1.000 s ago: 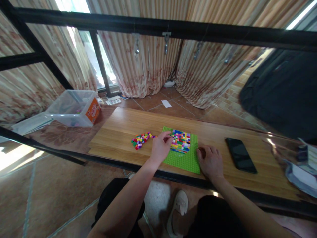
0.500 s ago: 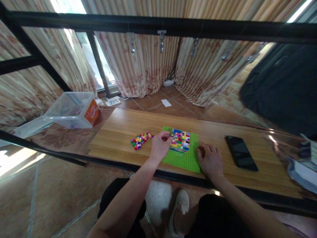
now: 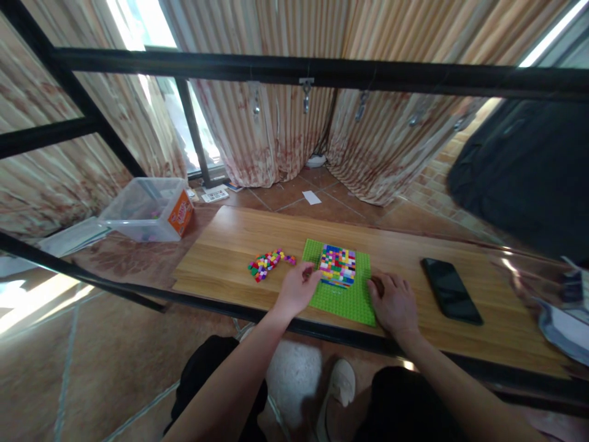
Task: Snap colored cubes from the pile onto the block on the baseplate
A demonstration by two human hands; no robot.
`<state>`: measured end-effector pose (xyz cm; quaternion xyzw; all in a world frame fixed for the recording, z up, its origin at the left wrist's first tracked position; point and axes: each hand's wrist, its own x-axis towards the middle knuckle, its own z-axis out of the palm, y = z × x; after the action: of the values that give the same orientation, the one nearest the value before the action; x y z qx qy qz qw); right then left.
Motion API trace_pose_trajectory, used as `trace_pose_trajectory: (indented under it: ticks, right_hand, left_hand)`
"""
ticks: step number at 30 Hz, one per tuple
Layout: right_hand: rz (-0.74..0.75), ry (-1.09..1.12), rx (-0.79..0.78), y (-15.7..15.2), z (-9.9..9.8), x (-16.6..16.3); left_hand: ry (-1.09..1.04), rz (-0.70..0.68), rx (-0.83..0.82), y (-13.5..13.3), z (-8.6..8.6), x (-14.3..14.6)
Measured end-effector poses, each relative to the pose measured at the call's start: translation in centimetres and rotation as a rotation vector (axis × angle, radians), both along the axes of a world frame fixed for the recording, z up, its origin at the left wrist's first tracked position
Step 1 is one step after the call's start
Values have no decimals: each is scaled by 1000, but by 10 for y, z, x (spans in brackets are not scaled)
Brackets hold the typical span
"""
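A green baseplate (image 3: 345, 299) lies on the wooden board (image 3: 221, 258), with a block of small multicoloured bricks (image 3: 337, 265) built on its far half. My left hand (image 3: 295, 287) rests at the plate's left edge, fingers curled in a pinch beside the block; what it pinches is too small to make out. Flat on the board, my right hand (image 3: 393, 302) lies at the plate's right edge with its fingers loosely spread. A loose pile of coloured bricks (image 3: 267, 263) lies left of the plate.
A black phone (image 3: 451, 290) lies on the board to the right. On the floor at left stands a clear plastic box (image 3: 147, 209) with an orange label. A black metal frame bar (image 3: 322, 66) crosses overhead. Curtains hang behind. My shoe (image 3: 338, 383) shows below.
My left hand has drawn back from the top left of the brick block toward the plate's near left edge. The right hand has stayed put. The camera view shifted slightly.
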<state>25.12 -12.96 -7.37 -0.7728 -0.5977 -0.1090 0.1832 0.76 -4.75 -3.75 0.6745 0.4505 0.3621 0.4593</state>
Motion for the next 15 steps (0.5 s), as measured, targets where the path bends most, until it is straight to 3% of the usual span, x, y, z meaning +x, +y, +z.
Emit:
trace_pose_trajectory:
  ticks: [6,15]
  right_hand:
    - [35,0,9,-1,-2,3]
    - [46,35,8,0,-6,10]
  left_hand:
    - [231,-53,70,-19,-1,-1]
    - [288,-36,72,-36,-1,2]
